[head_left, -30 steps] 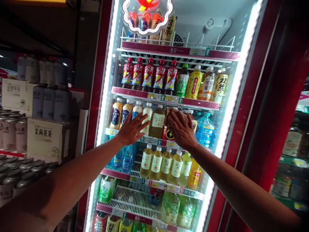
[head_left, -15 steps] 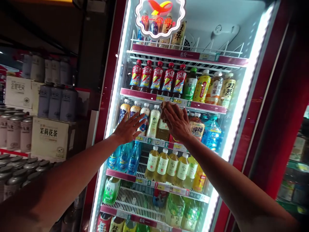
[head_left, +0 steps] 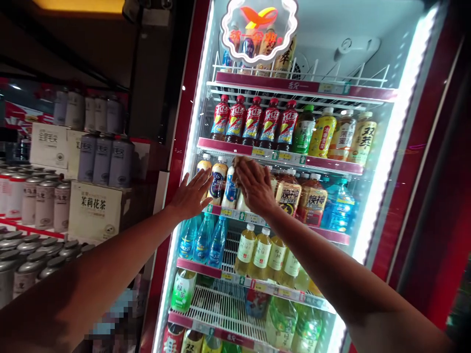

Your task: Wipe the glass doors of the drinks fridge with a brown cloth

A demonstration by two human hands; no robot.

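My right hand [head_left: 255,189] is pressed over a crumpled brown cloth [head_left: 238,163] against the glass door [head_left: 331,63] of a lit drinks fridge. Bits of the cloth show around my fingers; the rest is under my palm. Fingers stretched and spread, my left hand [head_left: 189,197] is empty at the left side of the glass. Behind the hands, drink bottles stand on the third shelf, including an orange-and-blue bottle [head_left: 218,182] between them. My right hand and arm hide part of that row and the one below.
Red tea bottles [head_left: 254,122] fill the shelf above; yellow drink bottles [head_left: 262,247] stand below. A round lit sign [head_left: 259,29] hangs at the door's top. Left of the fridge, grey cans [head_left: 121,159] and a cream carton [head_left: 94,208] are stacked.
My right hand and the cloth have moved left across the glass, closer to my left hand. The view has shifted, with the fridge appearing further right. My left hand stays open near the door's left side.
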